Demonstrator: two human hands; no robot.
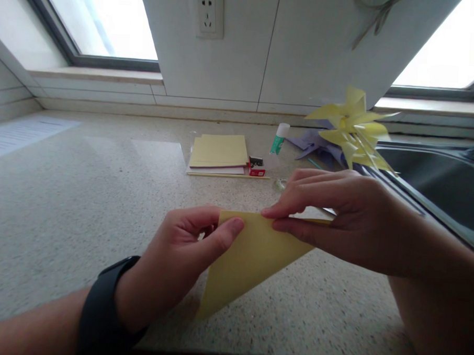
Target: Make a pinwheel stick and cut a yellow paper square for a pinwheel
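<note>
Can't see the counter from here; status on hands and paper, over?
Left hand pinching yellow paper near its upper left corner. Right hand pinching its top edge. Nothing in the way; paper stack lies beyond.

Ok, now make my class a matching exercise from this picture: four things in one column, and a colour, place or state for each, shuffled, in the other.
Things
1. Triangular paper
2. Glue stick
3. Small box
4. Wristband

Descriptions
A. Red, just right of the paper stack
B. Black, around the left wrist
C. White cap, green lower part
D. Yellow, held by the left hand and the right hand

Pairs: 1-D, 2-C, 3-A, 4-B
</note>
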